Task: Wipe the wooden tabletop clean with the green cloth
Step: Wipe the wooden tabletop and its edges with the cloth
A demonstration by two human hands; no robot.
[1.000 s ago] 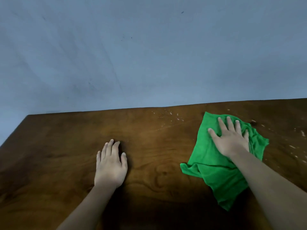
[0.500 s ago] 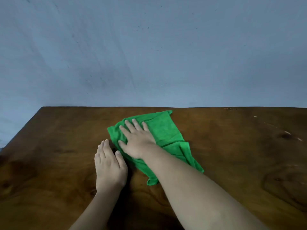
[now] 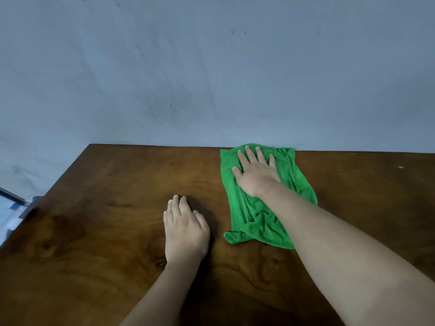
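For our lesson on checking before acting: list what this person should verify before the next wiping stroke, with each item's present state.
1. Right hand flat on the green cloth: ok.
2. Left hand resting on the wooden tabletop, off the cloth: ok.
3. Cloth spread smooth: not ok, wrinkled.
4. Pale specks at far right wiped: not ok.
5. Cloth clear of the wall: cannot tell.

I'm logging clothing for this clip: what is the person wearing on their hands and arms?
Nothing that shows. The left hand and right hand are bare, with no gloves, rings or watch in view. The left forearm and right forearm are sleeveless down to the frame's edge.
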